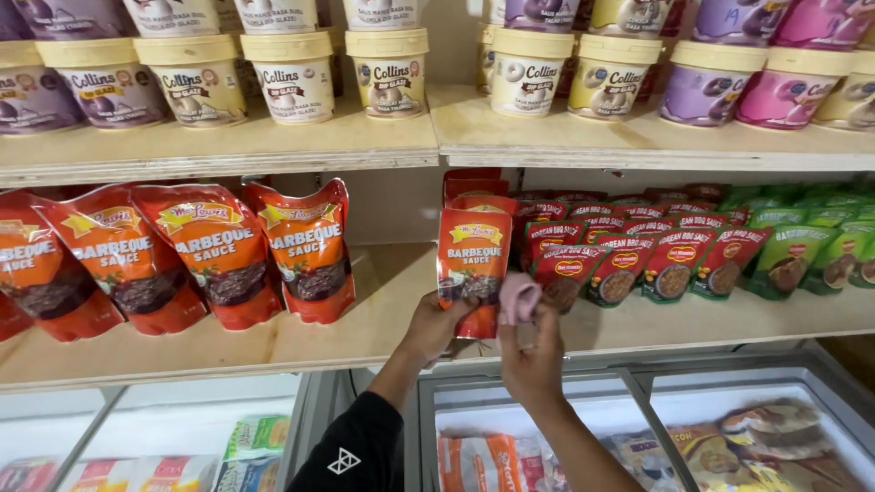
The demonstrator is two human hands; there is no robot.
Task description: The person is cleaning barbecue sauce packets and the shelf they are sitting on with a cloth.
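Note:
My left hand (pixel 436 326) grips the lower left edge of an orange-red sauce pouch (pixel 473 255) that stands upright at the front of the lower wooden shelf (pixel 383 319). My right hand (pixel 531 357) holds a small pink cloth (pixel 519 297) pressed against the pouch's lower right side. More pouches of the same kind stand behind the held one.
A row of orange sauce pouches (pixel 214 251) leans at the left of the shelf. Smaller red and green sauce packets (pixel 674 260) fill the right. Tubs with cream lids (pixel 296 77) line the upper shelf. Glass-topped freezers (pixel 638 428) with frozen packs sit below.

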